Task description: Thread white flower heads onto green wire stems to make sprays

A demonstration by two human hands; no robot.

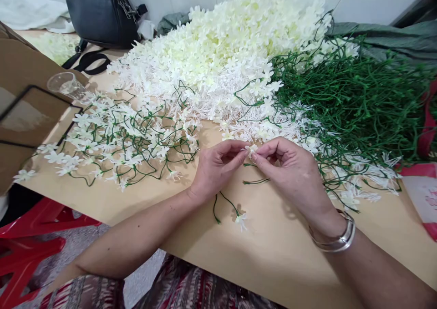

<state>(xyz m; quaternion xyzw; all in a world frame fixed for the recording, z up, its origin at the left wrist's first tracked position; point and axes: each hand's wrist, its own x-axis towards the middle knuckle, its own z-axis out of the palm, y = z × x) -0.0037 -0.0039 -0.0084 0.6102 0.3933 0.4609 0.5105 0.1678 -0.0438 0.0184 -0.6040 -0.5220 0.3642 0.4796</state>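
Note:
Above the middle of the table, my left hand (218,165) and my right hand (290,172) meet at a small white artificial flower (251,150). Both hands are closed, the thumb and forefinger of each pinching the flower from its own side. Green stems show under my hands, one short piece (256,181) lying below the right fingers. A single white flower on a green stem (241,218) lies nearer the table's front edge. To the left spreads a pile of white flowers on green stems (136,136).
A big heap of cream-white blossoms (232,36) fills the back. Loose green stems (362,99) are massed at the right. A black bag (102,15), a clear plastic cup (68,85) and a cardboard box (27,72) stand at the left. Red stools (34,245) are below.

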